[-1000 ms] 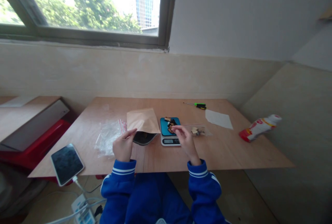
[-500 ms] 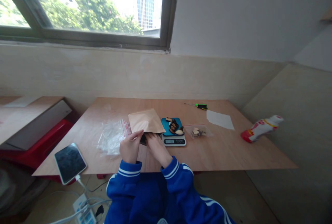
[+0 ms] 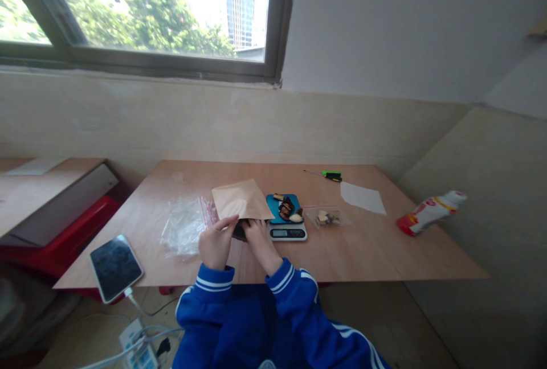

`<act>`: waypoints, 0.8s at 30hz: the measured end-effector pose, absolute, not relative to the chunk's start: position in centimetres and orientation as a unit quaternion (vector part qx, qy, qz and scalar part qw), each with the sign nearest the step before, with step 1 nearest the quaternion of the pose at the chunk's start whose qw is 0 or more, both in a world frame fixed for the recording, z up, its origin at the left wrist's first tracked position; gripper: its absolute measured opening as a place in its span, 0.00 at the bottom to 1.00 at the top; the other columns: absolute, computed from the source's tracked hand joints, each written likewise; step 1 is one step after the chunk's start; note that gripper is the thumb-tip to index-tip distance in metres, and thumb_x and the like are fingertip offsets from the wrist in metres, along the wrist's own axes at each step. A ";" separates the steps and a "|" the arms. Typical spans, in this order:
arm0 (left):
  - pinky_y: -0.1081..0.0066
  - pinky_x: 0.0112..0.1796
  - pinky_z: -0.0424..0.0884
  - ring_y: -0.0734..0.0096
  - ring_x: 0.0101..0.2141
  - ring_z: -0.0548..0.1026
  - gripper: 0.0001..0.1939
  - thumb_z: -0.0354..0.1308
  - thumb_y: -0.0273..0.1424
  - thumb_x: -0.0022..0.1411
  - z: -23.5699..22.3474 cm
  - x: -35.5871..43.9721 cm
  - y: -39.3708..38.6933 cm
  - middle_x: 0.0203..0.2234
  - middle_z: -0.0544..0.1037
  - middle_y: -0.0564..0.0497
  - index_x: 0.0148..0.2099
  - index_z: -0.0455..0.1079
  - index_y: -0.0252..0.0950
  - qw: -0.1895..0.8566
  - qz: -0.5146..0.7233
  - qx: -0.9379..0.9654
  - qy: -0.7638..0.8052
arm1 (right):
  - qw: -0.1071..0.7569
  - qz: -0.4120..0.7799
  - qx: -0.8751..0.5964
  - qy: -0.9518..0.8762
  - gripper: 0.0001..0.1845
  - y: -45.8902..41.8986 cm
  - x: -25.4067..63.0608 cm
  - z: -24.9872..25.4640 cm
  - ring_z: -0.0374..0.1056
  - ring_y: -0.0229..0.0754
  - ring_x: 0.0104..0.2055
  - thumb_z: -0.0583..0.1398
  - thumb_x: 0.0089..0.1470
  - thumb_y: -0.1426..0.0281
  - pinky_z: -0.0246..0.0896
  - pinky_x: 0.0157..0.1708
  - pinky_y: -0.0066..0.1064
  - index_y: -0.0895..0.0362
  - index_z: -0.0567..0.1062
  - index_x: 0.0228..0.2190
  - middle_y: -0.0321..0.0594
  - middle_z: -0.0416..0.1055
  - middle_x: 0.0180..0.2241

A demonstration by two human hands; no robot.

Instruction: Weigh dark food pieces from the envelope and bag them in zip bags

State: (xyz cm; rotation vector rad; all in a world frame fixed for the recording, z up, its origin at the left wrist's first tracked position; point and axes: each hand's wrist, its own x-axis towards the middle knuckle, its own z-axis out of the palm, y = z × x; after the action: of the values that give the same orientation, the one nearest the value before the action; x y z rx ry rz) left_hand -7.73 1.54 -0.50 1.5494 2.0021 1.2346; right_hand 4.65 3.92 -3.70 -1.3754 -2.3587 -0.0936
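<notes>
A brown paper pouch [image 3: 241, 200] lies open towards me on the wooden table [image 3: 384, 249]. My left hand [image 3: 216, 242] pinches the lower edge of its mouth. My right hand [image 3: 260, 241] has its fingers reaching into the pouch's dark opening; what they hold, if anything, is hidden. Right of the pouch stands a small scale with a blue top [image 3: 285, 218], and several dark and pale pieces [image 3: 287, 208] rest on it. A clear zip bag with a few pieces [image 3: 327, 217] lies just right of the scale.
A pile of clear zip bags [image 3: 183, 225] lies left of the pouch. A phone [image 3: 115, 267] on a cable sits at the table's near left corner. A green screwdriver [image 3: 327, 175], a white paper [image 3: 362, 196] and a red and white bottle [image 3: 429, 211] lie to the right.
My right hand moved from over the scale leftwards to the pouch's mouth, leaving another piece on the scale. My left hand has kept its pinch on the pouch.
</notes>
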 end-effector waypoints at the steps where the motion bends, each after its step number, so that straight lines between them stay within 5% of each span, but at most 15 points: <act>1: 0.70 0.38 0.72 0.64 0.35 0.79 0.09 0.60 0.38 0.56 -0.5 -7.7 1.5 0.31 0.82 0.55 0.38 0.79 0.48 0.164 0.432 0.542 0.702 | 0.207 -0.035 -0.499 -0.841 0.20 4.0 4.7 -3.9 0.64 0.50 0.54 0.48 0.59 0.81 0.59 0.55 0.44 0.61 0.71 0.49 0.51 0.70 0.50; 7: 0.70 0.38 0.72 0.63 0.35 0.79 0.09 0.60 0.37 0.56 -0.3 -7.4 1.5 0.32 0.82 0.54 0.39 0.79 0.47 0.177 0.423 0.531 0.712 | 0.204 -0.033 -0.555 -0.806 0.23 4.4 4.6 -4.5 0.64 0.53 0.54 0.50 0.58 0.81 0.58 0.55 0.47 0.65 0.66 0.54 0.56 0.67 0.53; 15: 0.71 0.36 0.70 0.64 0.35 0.79 0.09 0.60 0.37 0.56 0.0 -7.8 1.6 0.32 0.82 0.55 0.39 0.78 0.48 0.174 0.421 0.532 0.714 | 0.178 -0.043 -0.545 -0.818 0.15 3.8 5.0 -3.6 0.69 0.50 0.45 0.55 0.57 0.79 0.66 0.46 0.40 0.60 0.73 0.45 0.51 0.73 0.43; 24: 0.73 0.32 0.70 0.64 0.35 0.79 0.08 0.60 0.38 0.55 0.8 -8.0 1.3 0.29 0.82 0.56 0.38 0.78 0.49 0.161 0.418 0.519 0.729 | 0.287 -0.037 -0.496 -0.819 0.07 3.0 5.9 -4.4 0.66 0.46 0.44 0.57 0.58 0.74 0.63 0.45 0.37 0.56 0.75 0.38 0.42 0.72 0.40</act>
State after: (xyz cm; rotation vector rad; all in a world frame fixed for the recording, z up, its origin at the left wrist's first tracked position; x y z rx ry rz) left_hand -8.03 1.33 0.77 1.4810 2.0807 1.1929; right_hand 5.90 3.00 -4.37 -1.3260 -2.1874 -0.0995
